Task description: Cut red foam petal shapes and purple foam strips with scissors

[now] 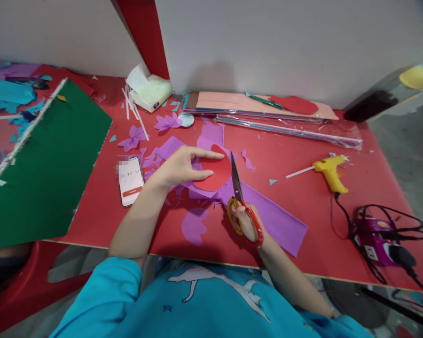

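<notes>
My left hand [183, 166] pinches a rounded red paper cutout [216, 174], index finger stretched across its top and thumb at the lower edge, pressing it onto a long purple paper sheet [278, 220] near the middle of the red desk [303, 155]. My right hand [248, 226] is clenched in the loops of the yellow-and-red-handled steel scissors [237, 185]; the blades point away from me, touching the cutout's right edge. Purple scraps lie around both. A white smartphone [130, 180] lies just left of my left wrist, with a green board [45, 164] further left. A yellow glue gun [329, 171] lies well apart on the right.
</notes>
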Motion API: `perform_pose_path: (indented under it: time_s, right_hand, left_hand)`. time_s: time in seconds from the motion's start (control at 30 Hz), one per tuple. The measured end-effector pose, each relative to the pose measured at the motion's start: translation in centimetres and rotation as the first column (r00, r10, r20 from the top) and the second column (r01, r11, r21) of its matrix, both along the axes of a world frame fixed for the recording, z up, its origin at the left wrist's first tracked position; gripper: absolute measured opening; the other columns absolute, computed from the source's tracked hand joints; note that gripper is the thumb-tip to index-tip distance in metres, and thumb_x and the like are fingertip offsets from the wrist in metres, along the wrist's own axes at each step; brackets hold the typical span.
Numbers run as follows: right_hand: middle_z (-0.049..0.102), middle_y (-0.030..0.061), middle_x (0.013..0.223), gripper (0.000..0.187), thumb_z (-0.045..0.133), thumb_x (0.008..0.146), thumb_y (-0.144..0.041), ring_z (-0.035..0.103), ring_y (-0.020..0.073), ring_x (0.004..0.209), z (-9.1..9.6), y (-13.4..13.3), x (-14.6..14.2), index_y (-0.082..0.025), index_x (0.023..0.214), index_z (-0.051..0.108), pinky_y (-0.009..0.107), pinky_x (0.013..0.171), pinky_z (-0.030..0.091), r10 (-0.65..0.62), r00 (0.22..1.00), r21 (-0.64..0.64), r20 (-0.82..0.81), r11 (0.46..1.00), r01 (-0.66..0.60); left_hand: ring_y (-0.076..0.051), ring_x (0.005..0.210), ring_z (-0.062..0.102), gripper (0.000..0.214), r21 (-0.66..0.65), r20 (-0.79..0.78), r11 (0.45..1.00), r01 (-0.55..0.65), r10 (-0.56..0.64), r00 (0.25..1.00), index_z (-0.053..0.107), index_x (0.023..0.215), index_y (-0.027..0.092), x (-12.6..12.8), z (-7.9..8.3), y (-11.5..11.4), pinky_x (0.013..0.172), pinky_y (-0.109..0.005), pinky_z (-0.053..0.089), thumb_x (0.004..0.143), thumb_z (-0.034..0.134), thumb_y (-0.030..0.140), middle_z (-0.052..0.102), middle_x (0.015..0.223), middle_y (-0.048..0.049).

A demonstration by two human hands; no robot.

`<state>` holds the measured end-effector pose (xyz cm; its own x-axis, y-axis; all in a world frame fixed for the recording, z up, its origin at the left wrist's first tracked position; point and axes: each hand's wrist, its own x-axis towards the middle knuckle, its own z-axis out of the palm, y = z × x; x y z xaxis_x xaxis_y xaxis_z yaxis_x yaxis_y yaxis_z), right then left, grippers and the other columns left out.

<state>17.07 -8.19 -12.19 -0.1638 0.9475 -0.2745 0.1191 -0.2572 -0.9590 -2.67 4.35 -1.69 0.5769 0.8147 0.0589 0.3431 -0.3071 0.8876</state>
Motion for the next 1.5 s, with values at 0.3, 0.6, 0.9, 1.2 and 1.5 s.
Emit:
perform_pose_path:
  time_s: [0.3,0.6,0.9,1.2,1.5]
  right_hand:
    - [0.036,-0.0054,0.037,0.052,0.033,0.082,-0.064,0.034,0.0073,0.031,0.4,0.2,0.0,-0.019,0.058,0.041,0.021,0.032,0.023,0.005,0.998,0.014,0.058,1.000,-0.006]
    - [0.043,-0.0033,0.063,0.051,0.050,0.069,-0.070,0.035,0.0052,0.040,0.4,1.2,-1.2,-0.019,0.070,0.045,0.017,0.030,0.029,-0.028,0.814,-0.108,-0.581,0.993,-0.043]
    - [0.056,0.0101,0.080,0.080,0.030,0.057,-0.088,0.052,0.0182,0.069,1.7,1.5,-0.6,-0.017,0.084,0.054,0.022,0.042,0.037,0.111,0.667,-0.145,-0.737,0.938,-0.316]
    - [0.048,0.0062,0.090,0.070,0.033,0.069,-0.079,0.043,0.0116,0.061,-0.3,0.2,-1.0,-0.019,0.101,0.053,0.023,0.047,0.037,0.207,0.828,0.094,-0.521,0.978,-0.185]
    - [0.049,0.0045,0.087,0.068,0.034,0.068,-0.079,0.036,0.0087,0.052,0.7,0.2,-0.6,-0.020,0.098,0.050,0.025,0.049,0.033,0.215,0.910,0.141,-0.354,0.974,-0.175]
  left_hand:
    - [-0.021,0.102,0.061,0.041,-0.043,-0.100,0.997,0.070,-0.074,0.992,0.064,0.107,0.017,-2.0,0.8,0.9,0.089,-0.030,0.048,0.067,0.067,0.016,0.066,0.109,-0.0061]
    - [-0.021,0.101,0.061,0.042,-0.041,-0.096,0.997,0.072,-0.076,0.992,0.064,0.109,0.017,-2.3,1.4,0.6,0.089,-0.031,0.047,0.067,0.068,0.019,0.067,0.108,-0.0061]
    - [-0.021,0.099,0.062,0.041,-0.033,-0.139,0.996,0.085,-0.089,0.986,0.063,0.109,0.015,-1.9,1.3,0.8,0.085,-0.030,0.049,0.068,0.066,0.017,0.067,0.107,-0.0060]
    - [-0.020,0.096,0.063,0.043,0.003,-0.119,0.998,0.057,-0.057,0.991,0.062,0.110,0.015,-1.4,1.1,0.5,0.080,-0.027,0.051,0.068,0.065,0.017,0.067,0.108,-0.0063]
    - [-0.019,0.091,0.064,0.041,-0.020,-0.123,0.994,0.104,-0.105,0.987,0.063,0.110,0.016,-0.3,1.5,-0.4,0.076,-0.027,0.053,0.068,0.064,0.017,0.068,0.105,-0.0058]
